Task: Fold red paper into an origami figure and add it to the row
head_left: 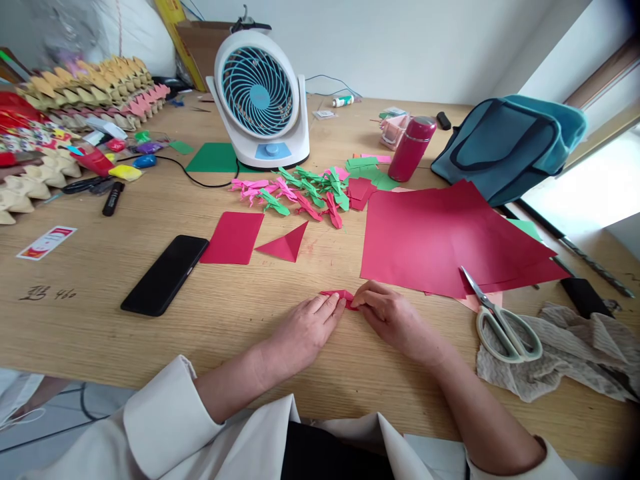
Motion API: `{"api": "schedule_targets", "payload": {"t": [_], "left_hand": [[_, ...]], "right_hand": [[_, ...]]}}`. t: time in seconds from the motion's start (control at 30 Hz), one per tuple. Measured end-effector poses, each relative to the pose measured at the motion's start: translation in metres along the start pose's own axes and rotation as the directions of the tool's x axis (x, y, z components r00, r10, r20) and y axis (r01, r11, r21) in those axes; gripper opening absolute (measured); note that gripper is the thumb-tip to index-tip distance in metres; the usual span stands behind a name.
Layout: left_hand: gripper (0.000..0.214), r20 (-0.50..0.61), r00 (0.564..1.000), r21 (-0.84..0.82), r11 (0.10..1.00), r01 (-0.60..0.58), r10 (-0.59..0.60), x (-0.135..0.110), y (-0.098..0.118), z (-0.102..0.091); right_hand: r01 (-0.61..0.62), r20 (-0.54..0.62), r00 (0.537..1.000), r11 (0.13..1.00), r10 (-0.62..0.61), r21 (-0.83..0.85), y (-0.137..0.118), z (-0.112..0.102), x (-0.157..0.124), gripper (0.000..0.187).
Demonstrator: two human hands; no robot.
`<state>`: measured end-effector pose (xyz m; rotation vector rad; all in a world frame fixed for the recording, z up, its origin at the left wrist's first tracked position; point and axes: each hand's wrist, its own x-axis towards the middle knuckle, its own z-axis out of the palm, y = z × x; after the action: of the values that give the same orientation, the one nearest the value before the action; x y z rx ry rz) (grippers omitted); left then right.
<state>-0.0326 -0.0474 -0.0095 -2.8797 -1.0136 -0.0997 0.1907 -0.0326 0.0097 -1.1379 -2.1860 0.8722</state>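
A small folded piece of red paper [340, 294] lies on the table between my hands, much of it covered by fingers. My left hand [316, 319] presses it down, its fingers close together on the paper. At the paper's right end, my right hand [387, 310] pinches the edge with curled fingers. Just beyond lie a red paper triangle [286, 244] with a crease and a stack of red paper rectangles [233, 237]. Farther back is a pile of folded paper figures [315, 187] in pink, green and red.
Large red sheets [415, 233] lie at the right, with scissors [505, 327] overlapping their edge and a crumpled cloth [555, 353]. A black phone [165, 275] lies left. Behind stand a fan [260, 100], a red bottle [413, 148] and a teal bag [505, 147].
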Motion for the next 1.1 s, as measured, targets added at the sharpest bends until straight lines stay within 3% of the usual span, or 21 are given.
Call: {"api": "schedule_targets", "payload": {"t": [0.27,0.47,0.7,1.1], "left_hand": [[0.051,0.079,0.997,0.093,0.996,0.002,-0.009,0.007,0.006,-0.009],[0.048,0.081,0.995,0.189,0.981,0.037,-0.053,0.008,0.015,-0.009],[0.043,0.09,0.994,0.216,0.976,0.037,-0.058,0.009,0.018,-0.004],[0.042,0.102,0.992,0.229,0.972,0.043,-0.068,0.011,0.021,-0.002]], "right_hand": [[0.092,0.044,0.995,0.995,-0.09,-0.046,0.0,-0.001,-0.003,0.03],[0.148,0.165,0.979,0.971,-0.117,-0.19,-0.001,-0.001,-0.008,0.043],[0.261,0.267,0.955,0.785,-0.126,-0.562,-0.007,0.01,-0.012,0.033],[0.314,0.268,0.948,0.643,-0.173,-0.698,-0.012,0.017,-0.013,0.032]]}}
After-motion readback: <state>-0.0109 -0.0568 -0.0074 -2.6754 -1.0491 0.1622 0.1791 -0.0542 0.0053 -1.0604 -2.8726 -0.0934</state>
